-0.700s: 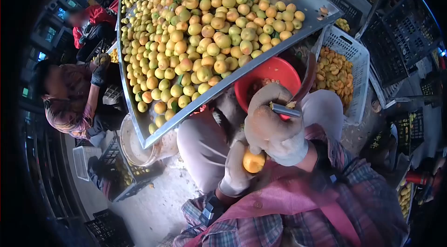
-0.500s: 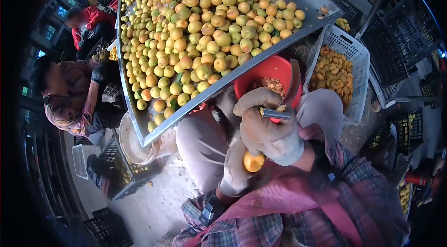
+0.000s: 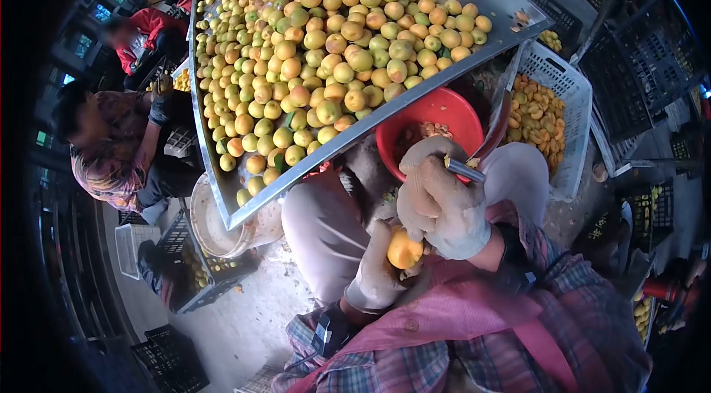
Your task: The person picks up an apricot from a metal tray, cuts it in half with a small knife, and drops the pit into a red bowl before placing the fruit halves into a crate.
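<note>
My left hand (image 3: pixel 376 269), in a pale glove, is closed around an orange-yellow apricot (image 3: pixel 404 249) over my lap. My right hand (image 3: pixel 442 204), gloved too, grips a knife (image 3: pixel 465 169) by its metal handle, and the curved blade points up and away toward the crate. The right fingertips meet the upper side of the apricot. Just beyond my hands stands a red bowl (image 3: pixel 468 113) with pits (image 3: pixel 433 130) at its bottom; my right hand covers its near edge.
A metal-edged table (image 3: pixel 355 121) heaped with apricots (image 3: pixel 318 41) fills the space ahead. To the right, a white crate (image 3: pixel 580 123) holds apricot halves (image 3: pixel 535 115). A white bucket (image 3: pixel 211 223) stands at the table's left corner. Co-workers (image 3: pixel 115 141) sit at the left.
My right hand has come down and closer to my left, its fingers now at the apricot. The knife has turned, its blade leaning further right. The apricot is slightly raised.
</note>
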`<state>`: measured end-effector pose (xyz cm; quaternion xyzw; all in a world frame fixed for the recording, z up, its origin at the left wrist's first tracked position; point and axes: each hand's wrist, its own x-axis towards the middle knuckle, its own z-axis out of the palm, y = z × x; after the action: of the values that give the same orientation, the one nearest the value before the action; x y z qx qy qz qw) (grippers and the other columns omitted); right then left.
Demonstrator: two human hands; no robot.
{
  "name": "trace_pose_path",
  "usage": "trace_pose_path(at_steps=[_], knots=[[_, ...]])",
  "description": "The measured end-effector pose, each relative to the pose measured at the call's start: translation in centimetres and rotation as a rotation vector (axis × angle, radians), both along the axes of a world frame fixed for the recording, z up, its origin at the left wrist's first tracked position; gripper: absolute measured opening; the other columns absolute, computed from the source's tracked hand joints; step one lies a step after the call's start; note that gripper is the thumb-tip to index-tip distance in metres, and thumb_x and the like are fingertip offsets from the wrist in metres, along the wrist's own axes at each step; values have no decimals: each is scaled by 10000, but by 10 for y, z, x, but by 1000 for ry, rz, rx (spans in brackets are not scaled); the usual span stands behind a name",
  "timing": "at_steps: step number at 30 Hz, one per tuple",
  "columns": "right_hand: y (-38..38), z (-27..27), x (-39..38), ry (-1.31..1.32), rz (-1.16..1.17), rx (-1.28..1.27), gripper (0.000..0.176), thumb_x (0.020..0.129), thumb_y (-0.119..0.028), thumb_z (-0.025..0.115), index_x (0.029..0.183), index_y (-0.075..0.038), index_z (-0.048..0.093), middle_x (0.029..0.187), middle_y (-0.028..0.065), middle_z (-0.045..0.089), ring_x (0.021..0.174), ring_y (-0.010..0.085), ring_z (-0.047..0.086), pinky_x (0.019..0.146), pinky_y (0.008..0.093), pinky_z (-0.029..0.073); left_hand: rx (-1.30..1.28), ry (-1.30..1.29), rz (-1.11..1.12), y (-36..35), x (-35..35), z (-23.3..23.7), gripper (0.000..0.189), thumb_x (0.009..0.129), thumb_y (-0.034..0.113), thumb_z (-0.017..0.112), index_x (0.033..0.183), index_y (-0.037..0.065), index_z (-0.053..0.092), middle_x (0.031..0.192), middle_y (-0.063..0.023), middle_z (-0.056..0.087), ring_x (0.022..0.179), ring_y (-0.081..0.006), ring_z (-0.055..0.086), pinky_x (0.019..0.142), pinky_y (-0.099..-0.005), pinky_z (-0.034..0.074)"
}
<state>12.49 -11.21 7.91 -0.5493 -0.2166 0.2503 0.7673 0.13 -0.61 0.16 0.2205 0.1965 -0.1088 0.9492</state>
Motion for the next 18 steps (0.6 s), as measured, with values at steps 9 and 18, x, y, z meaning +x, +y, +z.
trace_pose_path(at_steps=[9,18], knots=[[11,-18,7,293,186,-195,125,873,-134,537,970,-66,581,758,1,507,712,139,498,661,314,380,1482,-332,23,-1,-5,-3,618,629,97,808,1172,36,520,1027,-128,609,940,-294,599,828,-373,479],[22,-20,11,368,376,27,135,958,-169,514,948,-36,538,585,-28,477,453,76,461,423,220,353,1431,-253,-21,0,-6,4,561,630,128,818,1122,41,560,1021,-157,611,936,-332,616,805,-378,492]])
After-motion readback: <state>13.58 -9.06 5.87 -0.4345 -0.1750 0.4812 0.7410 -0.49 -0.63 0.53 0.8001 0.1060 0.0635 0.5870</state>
